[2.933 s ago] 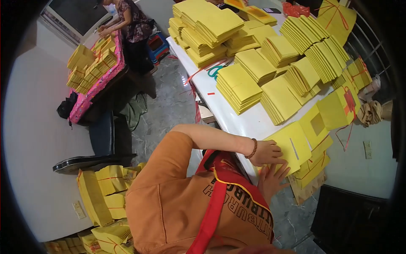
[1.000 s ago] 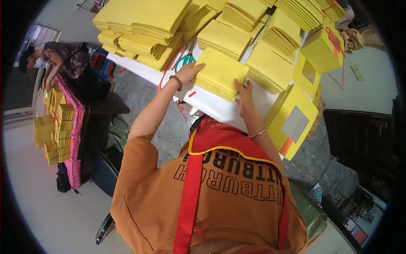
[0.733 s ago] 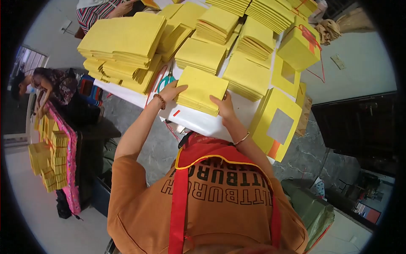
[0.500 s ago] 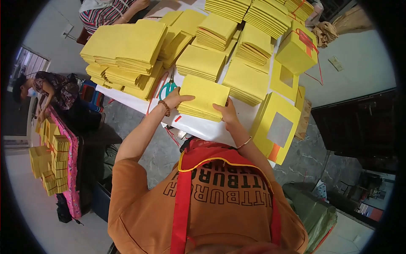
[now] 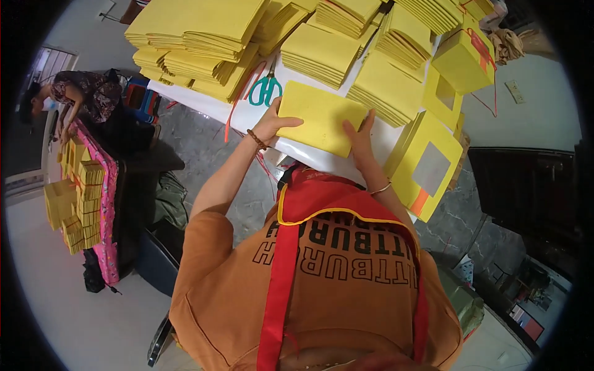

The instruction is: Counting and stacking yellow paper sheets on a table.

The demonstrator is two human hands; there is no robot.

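Observation:
Between both hands is a stack of folded yellow paper (image 5: 322, 114), its broad top face turned up. My left hand (image 5: 277, 125) grips its left end, thumb lying on top and fingers mostly hidden beyond the edge. On the right end, my right hand (image 5: 361, 137) closes with its thumb on the face and fingers around the side. Just beyond my left hand lie teal-handled scissors (image 5: 266, 91), with a red cord (image 5: 238, 102) beside them. Another yellow stack (image 5: 387, 89) sits close behind the held one.
Tall piles of yellow folded paper (image 5: 192, 25) cover the far left of the white-covered table (image 5: 204, 106). At right stand a yellow box tied with red cord (image 5: 461, 62) and a large yellow piece with a grey panel (image 5: 431, 168). Another person (image 5: 86, 99) bends over a pink-edged side table (image 5: 110, 210).
The held stack has turned slightly, its right end now nearer me, and its layered front edge no longer shows. Both hands keep their grip. The whole view has shifted.

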